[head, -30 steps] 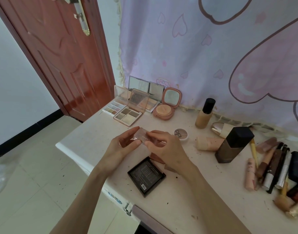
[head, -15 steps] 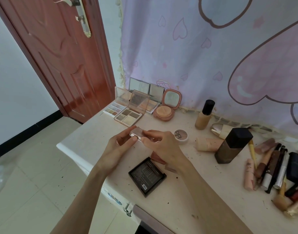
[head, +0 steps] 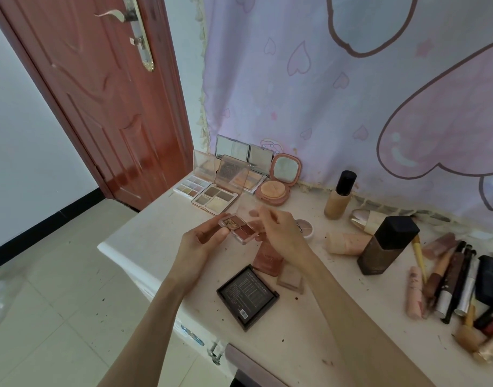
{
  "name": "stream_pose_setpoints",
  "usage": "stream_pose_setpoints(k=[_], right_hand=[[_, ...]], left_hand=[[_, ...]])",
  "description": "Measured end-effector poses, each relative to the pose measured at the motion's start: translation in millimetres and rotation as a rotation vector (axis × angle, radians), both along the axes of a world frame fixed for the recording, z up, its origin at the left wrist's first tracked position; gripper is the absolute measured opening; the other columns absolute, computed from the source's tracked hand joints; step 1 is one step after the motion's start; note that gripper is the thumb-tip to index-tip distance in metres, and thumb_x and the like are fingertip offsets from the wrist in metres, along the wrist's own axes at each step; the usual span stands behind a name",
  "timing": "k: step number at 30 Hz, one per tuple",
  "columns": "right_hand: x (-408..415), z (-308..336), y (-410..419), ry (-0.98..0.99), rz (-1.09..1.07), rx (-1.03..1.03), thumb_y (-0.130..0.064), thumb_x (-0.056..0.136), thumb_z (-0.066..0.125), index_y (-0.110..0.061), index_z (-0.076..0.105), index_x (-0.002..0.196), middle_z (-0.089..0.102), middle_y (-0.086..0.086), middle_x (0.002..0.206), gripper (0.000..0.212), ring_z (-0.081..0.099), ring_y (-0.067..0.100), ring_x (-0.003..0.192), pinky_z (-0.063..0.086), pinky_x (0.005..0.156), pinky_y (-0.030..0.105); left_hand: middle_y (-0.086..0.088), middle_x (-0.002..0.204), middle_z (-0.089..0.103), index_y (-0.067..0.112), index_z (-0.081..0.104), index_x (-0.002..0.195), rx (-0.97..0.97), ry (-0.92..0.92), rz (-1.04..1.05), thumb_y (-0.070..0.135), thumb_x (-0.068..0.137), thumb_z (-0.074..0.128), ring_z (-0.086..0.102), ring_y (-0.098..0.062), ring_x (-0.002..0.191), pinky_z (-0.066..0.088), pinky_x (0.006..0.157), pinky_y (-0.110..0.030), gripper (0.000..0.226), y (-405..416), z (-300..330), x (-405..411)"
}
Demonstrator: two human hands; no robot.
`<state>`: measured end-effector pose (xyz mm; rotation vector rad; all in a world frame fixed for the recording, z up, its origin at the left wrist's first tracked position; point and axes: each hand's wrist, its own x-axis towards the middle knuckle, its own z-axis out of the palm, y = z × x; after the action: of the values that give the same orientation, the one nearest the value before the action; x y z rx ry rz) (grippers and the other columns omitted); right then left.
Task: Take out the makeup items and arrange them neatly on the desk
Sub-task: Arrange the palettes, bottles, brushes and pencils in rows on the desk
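Note:
A small clear eyeshadow palette (head: 237,227) with brown and gold pans hangs above the desk (head: 161,236), its lid raised. My left hand (head: 203,241) pinches its base from the left. My right hand (head: 281,233) grips its right side, fingers on the clear lid. Several open palettes (head: 216,198) and a pink round compact (head: 276,185) stand in a row at the desk's back left. A black compact (head: 247,296) lies face down near the front edge.
A pink case (head: 267,259) and a small beige pan (head: 291,277) lie under my right wrist. Foundation bottles (head: 339,195), a dark bottle (head: 386,247) and several tubes and pencils (head: 452,283) crowd the right side. A red door (head: 100,93) stands left; a curtain (head: 337,93) hangs behind.
The small palette was closed between my hands; now its clear lid is lifted and the pans show. My right hand rose slightly.

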<state>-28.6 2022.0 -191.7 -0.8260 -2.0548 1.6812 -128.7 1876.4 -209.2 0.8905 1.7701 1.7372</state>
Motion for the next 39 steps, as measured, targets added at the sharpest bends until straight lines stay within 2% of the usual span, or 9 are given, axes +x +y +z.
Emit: stream_pose_setpoints(k=[5,8,10,14,19,24,28,31,39], right_hand=[[-12,11,19,-0.056,-0.127,-0.031,-0.027,0.1,0.035,-0.008,0.059,0.09,0.066,0.013,0.082,0.033,0.064,0.022,0.062,0.059,0.063,0.037],[-21,21,34,-0.051,-0.139,-0.007,-0.024,0.099,0.033,-0.012,0.054,0.094,0.059,0.016,0.096,0.025,0.065,0.032,0.075,0.058,0.059,0.038],[-26,26,39,-0.056,-0.135,-0.011,-0.021,0.099,0.033,-0.012,0.055,0.084,0.056,0.016,0.097,0.028,0.064,0.033,0.076,0.057,0.056,0.036],[-32,24,46,-0.109,-0.098,0.03,-0.018,0.098,0.032,-0.001,0.059,0.091,0.053,0.012,0.087,0.032,0.059,0.026,0.073,0.059,0.06,0.04],[-40,19,49,-0.131,-0.113,0.136,-0.012,0.096,0.037,-0.003,0.064,0.104,0.059,0.006,0.075,0.029,0.06,0.021,0.065,0.059,0.064,0.039],[-50,19,50,-0.141,-0.201,0.294,-0.001,0.088,0.042,0.002,0.068,0.097,0.069,0.019,0.089,0.028,0.067,0.034,0.072,0.056,0.073,0.047],[-56,21,52,-0.238,-0.217,0.481,-0.003,0.081,0.048,-0.005,0.074,0.085,0.071,0.015,0.087,0.026,0.064,0.031,0.081,0.052,0.07,0.033],[-61,23,55,-0.254,-0.221,0.501,0.002,0.079,0.047,0.002,0.071,0.08,0.069,0.021,0.085,0.024,0.062,0.034,0.083,0.047,0.066,0.032],[-65,25,59,-0.216,-0.244,0.492,0.002,0.083,0.047,-0.004,0.072,0.096,0.07,0.011,0.101,0.029,0.061,0.025,0.099,0.039,0.072,0.02]], left_hand=[[0.001,0.096,0.07,0.016,0.066,0.108,-0.045,0.058,0.258,0.016,0.087,0.062,0.062,-0.017,0.087,0.051,0.082,-0.028,0.021,17,-4,3],[0.002,0.096,0.068,0.017,0.061,0.116,-0.132,0.195,0.267,0.029,0.085,0.064,0.062,-0.01,0.085,0.048,0.075,-0.016,0.034,25,-4,3],[0.009,0.093,0.065,0.023,0.057,0.118,-0.22,0.289,0.256,0.039,0.076,0.071,0.058,-0.006,0.084,0.045,0.07,-0.013,0.047,30,-4,3],[0.001,0.103,0.057,0.016,0.049,0.128,-0.371,0.425,0.335,0.049,0.07,0.072,0.046,-0.015,0.098,0.041,0.083,-0.024,0.071,42,-9,6],[-0.01,0.116,0.047,0.008,0.051,0.126,-0.528,0.686,0.479,0.058,0.071,0.067,0.035,-0.024,0.108,0.031,0.094,-0.03,0.076,48,-17,11],[-0.008,0.114,0.042,0.01,0.056,0.12,-0.584,0.698,0.496,0.061,0.07,0.066,0.033,-0.023,0.107,0.029,0.094,-0.03,0.072,50,-17,10],[-0.006,0.112,0.042,0.01,0.056,0.12,-0.607,0.682,0.512,0.062,0.069,0.066,0.033,-0.022,0.105,0.028,0.093,-0.028,0.073,50,-17,8],[-0.005,0.114,0.041,0.011,0.053,0.125,-0.619,0.659,0.509,0.061,0.072,0.064,0.032,-0.021,0.108,0.028,0.096,-0.028,0.074,51,-16,6],[-0.006,0.117,0.045,0.014,0.054,0.125,-0.652,0.69,0.518,0.059,0.079,0.058,0.036,-0.022,0.109,0.03,0.096,-0.03,0.065,54,-17,2]])
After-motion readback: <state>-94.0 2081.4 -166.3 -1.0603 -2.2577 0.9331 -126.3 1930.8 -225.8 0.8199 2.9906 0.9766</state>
